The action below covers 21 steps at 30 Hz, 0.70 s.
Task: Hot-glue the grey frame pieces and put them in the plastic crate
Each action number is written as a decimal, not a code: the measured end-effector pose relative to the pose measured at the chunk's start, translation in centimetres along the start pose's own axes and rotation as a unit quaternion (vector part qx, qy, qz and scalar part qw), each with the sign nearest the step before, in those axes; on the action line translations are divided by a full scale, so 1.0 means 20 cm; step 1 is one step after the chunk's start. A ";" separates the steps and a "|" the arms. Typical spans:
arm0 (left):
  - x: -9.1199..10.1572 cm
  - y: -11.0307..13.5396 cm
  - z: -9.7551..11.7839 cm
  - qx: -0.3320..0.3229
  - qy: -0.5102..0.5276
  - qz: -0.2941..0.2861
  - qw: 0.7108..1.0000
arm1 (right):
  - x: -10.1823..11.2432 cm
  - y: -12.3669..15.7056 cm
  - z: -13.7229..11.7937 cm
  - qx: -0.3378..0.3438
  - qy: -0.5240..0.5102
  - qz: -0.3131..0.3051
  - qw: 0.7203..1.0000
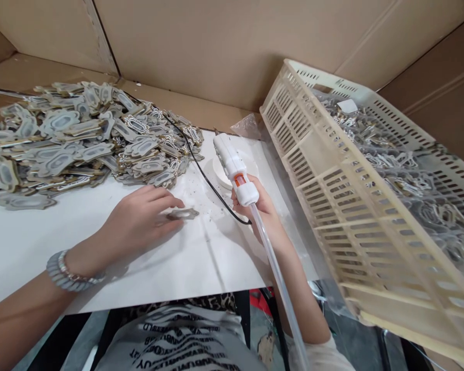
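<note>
Over the white tabletop, my left hand [137,214] pinches a small flat grey-gold ornate plate [186,213] between thumb and fingers. My right hand [268,219] is wrapped round a white glue gun [229,154] with an orange part near its rear. A long clear glue stick [275,263] runs out of the gun's back end toward me. Beneath the gun lies a round white disc [251,161], partly covered by it. The gun's tip points away from me, and its trigger is hidden by the body and my fingers.
A large heap of similar ornate plates [65,139] covers the back left. At the right stands a cream plastic crate [313,154] holding bagged metal-looking pieces [406,185]. A black cable [209,180] crosses the table from the heap to my right hand. Cardboard walls [201,51] enclose the back.
</note>
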State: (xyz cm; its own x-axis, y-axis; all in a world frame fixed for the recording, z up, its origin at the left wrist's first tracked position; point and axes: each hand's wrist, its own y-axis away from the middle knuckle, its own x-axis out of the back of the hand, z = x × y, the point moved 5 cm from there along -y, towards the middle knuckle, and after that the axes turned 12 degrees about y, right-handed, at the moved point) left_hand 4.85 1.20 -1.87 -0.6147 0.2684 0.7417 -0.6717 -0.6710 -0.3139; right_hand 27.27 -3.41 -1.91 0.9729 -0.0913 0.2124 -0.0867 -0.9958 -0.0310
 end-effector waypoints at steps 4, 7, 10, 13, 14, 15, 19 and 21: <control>-0.02 -0.01 -0.02 0.034 0.002 -0.050 0.998 | -0.01 0.00 0.01 0.002 -0.021 -0.008 1.000; -0.03 -0.02 -0.02 0.067 0.008 -0.067 0.995 | -0.03 0.00 0.02 -0.004 -0.028 -0.015 0.999; -0.01 -0.01 -0.01 0.070 0.007 -0.044 0.997 | -0.06 0.00 0.01 -0.021 -0.027 -0.011 0.999; 0.03 -0.02 0.06 0.031 0.023 -0.001 0.999 | -0.10 0.01 -0.01 -0.051 -0.024 -0.020 0.998; 0.05 -0.02 0.09 0.009 0.029 0.015 0.999 | -0.11 0.01 -0.01 -0.058 -0.027 -0.025 0.998; 0.07 -0.03 0.13 -0.013 0.032 0.030 0.999 | -0.12 0.02 -0.02 -0.061 -0.031 -0.030 0.997; 0.12 -0.07 0.25 -0.077 0.015 0.056 0.995 | -0.14 0.04 -0.04 -0.055 -0.045 -0.017 0.997; 0.11 -0.09 0.28 -0.089 0.011 0.054 0.995 | -0.15 0.05 -0.05 -0.064 -0.037 -0.007 0.997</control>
State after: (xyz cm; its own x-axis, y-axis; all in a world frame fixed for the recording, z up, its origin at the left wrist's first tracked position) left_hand 7.03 -0.89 3.67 -0.6949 0.2183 0.6851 -0.6626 -0.5645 -0.4922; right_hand 24.10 -4.11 -1.68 0.9868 -0.0815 0.1396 -0.0954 -0.9908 0.0964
